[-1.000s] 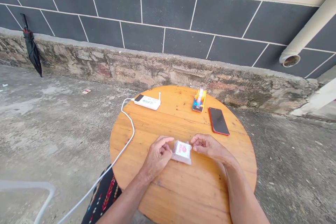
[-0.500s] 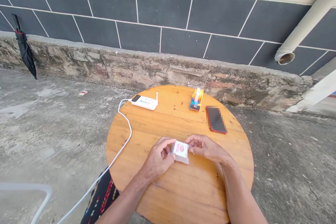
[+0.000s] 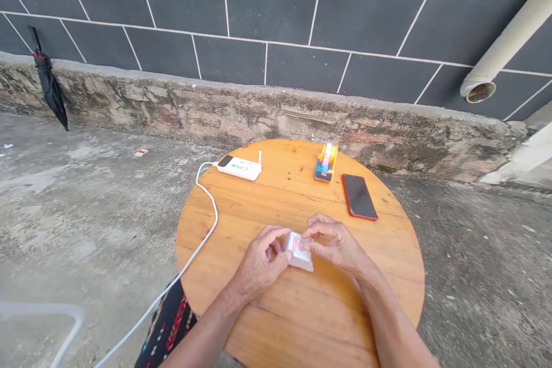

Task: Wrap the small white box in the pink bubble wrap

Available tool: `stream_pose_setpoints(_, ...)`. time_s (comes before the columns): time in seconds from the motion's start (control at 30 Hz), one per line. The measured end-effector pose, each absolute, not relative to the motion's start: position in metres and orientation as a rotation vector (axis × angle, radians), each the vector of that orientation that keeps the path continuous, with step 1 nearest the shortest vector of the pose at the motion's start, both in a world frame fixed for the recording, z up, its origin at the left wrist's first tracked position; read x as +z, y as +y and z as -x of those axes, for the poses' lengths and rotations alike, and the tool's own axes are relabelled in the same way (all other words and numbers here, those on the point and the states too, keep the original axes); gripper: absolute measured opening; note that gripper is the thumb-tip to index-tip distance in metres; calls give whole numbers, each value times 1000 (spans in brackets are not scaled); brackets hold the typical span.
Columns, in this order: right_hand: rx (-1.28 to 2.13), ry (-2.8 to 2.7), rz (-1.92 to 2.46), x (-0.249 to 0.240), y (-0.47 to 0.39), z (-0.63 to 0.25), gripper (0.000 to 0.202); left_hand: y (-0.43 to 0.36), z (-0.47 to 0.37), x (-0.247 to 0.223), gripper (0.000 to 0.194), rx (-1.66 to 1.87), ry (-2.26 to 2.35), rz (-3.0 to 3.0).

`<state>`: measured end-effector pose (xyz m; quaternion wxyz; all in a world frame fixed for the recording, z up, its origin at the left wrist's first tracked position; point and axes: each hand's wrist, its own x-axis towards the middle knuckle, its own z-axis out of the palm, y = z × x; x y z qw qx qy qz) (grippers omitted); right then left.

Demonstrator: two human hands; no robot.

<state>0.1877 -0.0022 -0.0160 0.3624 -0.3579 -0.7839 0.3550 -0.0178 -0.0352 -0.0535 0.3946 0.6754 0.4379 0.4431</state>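
Dark tiles (image 3: 181, 6) are fronted by a round table (image 3: 241, 213), a white device (image 3: 240, 167) set far left. At near middle, a small wrapped box (image 3: 298, 260) is pinched leftward by the half-curled left hand (image 3: 261, 260); its right side is overlapped by the right hand (image 3: 341, 245), fingertips nearly together, any grip unclear. Far right, a tape dispenser (image 3: 324, 173) and phone (image 3: 360, 196) are placed.

Black umbrella (image 3: 50, 85) against wall (image 3: 181, 0)

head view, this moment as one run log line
left hand: thumb and forefinger holding small box at left | right hand: fingertips over its right part | tape dispenser, phone, white device: on table, beyond hands
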Motion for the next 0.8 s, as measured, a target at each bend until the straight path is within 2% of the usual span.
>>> stream_pose_setpoints(0.43, 374, -2228, 981, -14, -7, -177, 14, -36, 16, -49, 36, 1111, 1142, -1724)
stream_pose_setpoints(0.8, 552, -2082, 1063, -15, -6, -175, 14, -38, 15, -46, 45, 1095, 1171, -1771)
